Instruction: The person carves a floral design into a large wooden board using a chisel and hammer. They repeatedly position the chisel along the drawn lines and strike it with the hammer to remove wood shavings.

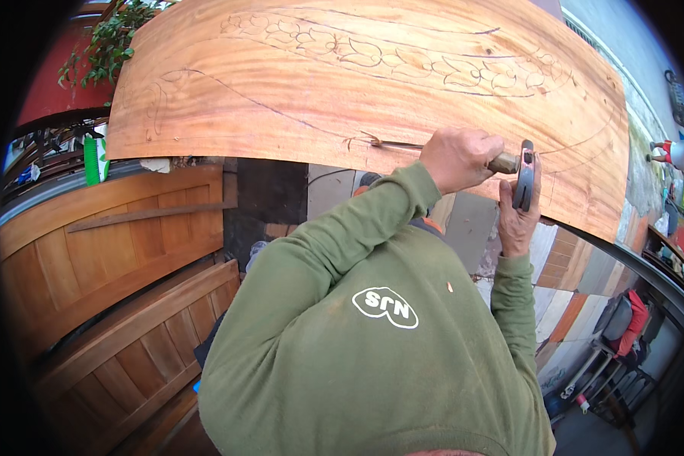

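Note:
A broad wooden board (296, 99) stretches across the top, with pencilled leaf and flower outlines and long curved lines drawn on it. My left hand (460, 157) is closed around a wood chisel (399, 144), its blade pointing left. The chisel's tip meets the board near the front edge, at the end of a curved line, with small curled shavings beside it. The chisel's handle end sticks out to the right of the fist. Against that end stands the dark head of a hammer (523, 186), gripped by my right hand (518, 222). The hammer's handle is mostly hidden.
Panelled wooden pieces (121, 228) lean at the lower left. A green brush (96, 159) stands by the board's left end, below a leafy plant (110, 49). At right are a bottle (680, 154) and a metal-framed stand (600, 372) with red cloth. Tiled floor (570, 262) shows beneath.

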A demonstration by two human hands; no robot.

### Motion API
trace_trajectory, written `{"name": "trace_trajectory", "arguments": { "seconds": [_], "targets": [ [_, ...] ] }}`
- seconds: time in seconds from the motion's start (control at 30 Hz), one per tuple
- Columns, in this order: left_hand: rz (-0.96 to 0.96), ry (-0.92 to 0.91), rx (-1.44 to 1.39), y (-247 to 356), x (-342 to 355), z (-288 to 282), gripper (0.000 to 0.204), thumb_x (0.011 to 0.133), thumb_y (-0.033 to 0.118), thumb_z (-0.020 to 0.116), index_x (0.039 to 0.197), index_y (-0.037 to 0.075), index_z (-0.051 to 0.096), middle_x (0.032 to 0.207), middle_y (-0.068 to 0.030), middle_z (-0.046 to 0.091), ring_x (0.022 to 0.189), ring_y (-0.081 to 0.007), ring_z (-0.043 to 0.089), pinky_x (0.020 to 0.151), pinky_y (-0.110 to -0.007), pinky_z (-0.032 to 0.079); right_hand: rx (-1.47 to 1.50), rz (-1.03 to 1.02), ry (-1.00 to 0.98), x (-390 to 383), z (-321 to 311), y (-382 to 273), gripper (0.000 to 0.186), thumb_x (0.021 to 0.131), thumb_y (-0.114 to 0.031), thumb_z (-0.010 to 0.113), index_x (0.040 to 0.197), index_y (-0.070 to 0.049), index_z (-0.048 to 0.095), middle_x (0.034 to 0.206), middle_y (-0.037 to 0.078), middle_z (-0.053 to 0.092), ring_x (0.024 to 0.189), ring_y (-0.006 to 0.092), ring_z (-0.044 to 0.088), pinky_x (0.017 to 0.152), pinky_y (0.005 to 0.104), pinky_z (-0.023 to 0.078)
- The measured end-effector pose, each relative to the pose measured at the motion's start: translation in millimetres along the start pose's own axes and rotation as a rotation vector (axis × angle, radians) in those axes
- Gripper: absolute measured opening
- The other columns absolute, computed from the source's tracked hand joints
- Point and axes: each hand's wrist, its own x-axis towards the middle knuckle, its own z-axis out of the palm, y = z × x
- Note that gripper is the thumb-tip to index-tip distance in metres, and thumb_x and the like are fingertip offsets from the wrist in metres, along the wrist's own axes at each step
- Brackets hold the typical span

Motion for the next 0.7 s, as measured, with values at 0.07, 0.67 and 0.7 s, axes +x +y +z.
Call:
{"name": "trace_trajectory", "arguments": {
  "seconds": [0.07,0.67,0.7],
  "targets": [
    [-0.003,0.000,0.016,-5,-2,-6,0.025,0.080,0.029,0.083,0.088,0.017,0.062,0.076,-0.0032,0.067,0.070,-0.0272,0.072,0.054,-0.042,0.054,-0.061,-0.029,0.071,26,-40,-7,0.072,0.102,-0.003,0.071,0.166,-0.011,0.039,0.095,-0.004,0.063,0.081,0.0052,0.053,0.071,0.0213,0.045],
    [-0.007,-0.103,-0.022,-12,-11,-20,0.032,0.081,0.033,0.086,0.091,0.016,0.061,0.079,-0.0031,0.067,0.077,-0.0276,0.073,0.058,-0.044,0.056,0.465,-0.130,0.570,51,-70,-97,0.026,0.104,-0.005,0.066,0.120,-0.013,0.048,0.075,-0.003,0.047,0.058,0.0074,0.042,0.051,0.0250,0.040],
    [0.005,-0.079,-0.038,-11,-10,-21,0.032,0.080,0.033,0.086,0.091,0.016,0.061,0.079,-0.0031,0.067,0.076,-0.0274,0.073,0.058,-0.044,0.056,0.515,-0.120,0.585,39,-39,-91,0.030,0.104,-0.004,0.066,0.129,-0.012,0.051,0.077,-0.002,0.051,0.061,0.0077,0.046,0.054,0.0256,0.044]
  ]
}}
